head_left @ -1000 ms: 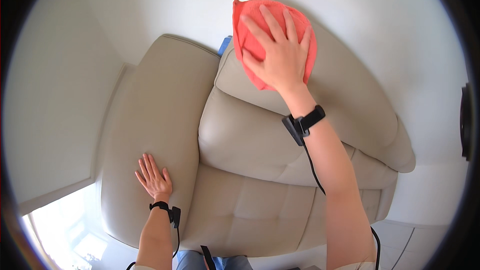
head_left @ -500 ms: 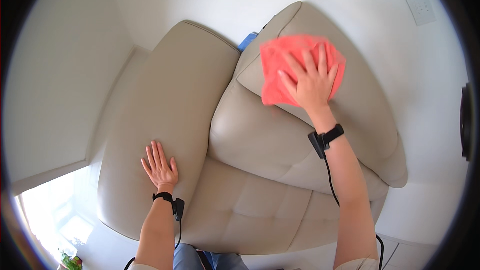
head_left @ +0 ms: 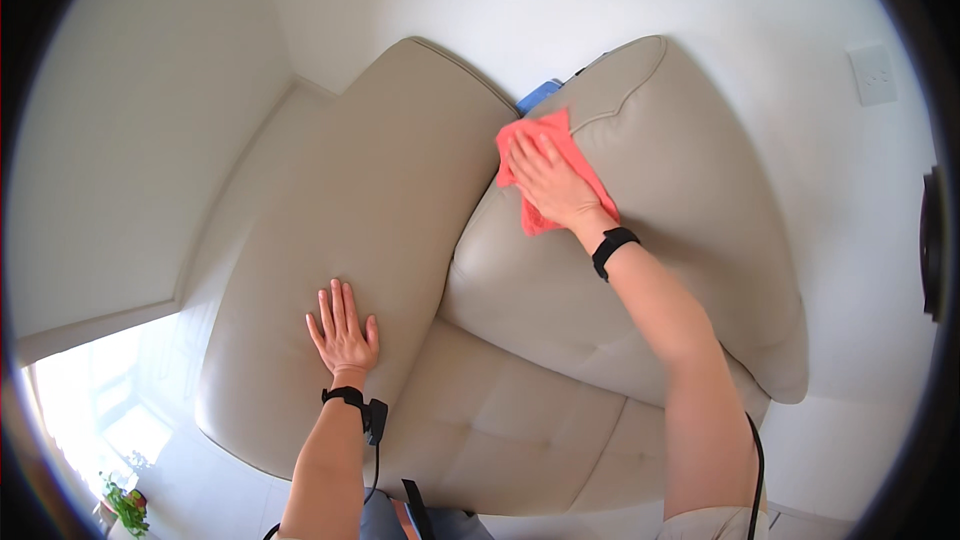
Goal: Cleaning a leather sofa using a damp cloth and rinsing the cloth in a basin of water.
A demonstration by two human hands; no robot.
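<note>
- Resting flat on the red cloth (head_left: 541, 221): right hand (head_left: 553, 183), fingers nearly together.
- Cloth on the backrest's (head_left: 700, 200) left end, beside the armrest (head_left: 350, 200); half a second ago, farther from it.
- Left hand (head_left: 345, 338) flat on armrest, as before, fingers slightly spread.
- Wall socket (head_left: 872, 75) at right; any print too small to read.

White wall (head_left: 760, 60), glaring window (head_left: 88, 380)

Before me I see the white wall, a power socket (head_left: 873, 76) on my right. Low on my left, daylight floods the window near a leafy green plant (head_left: 126, 506).
</note>
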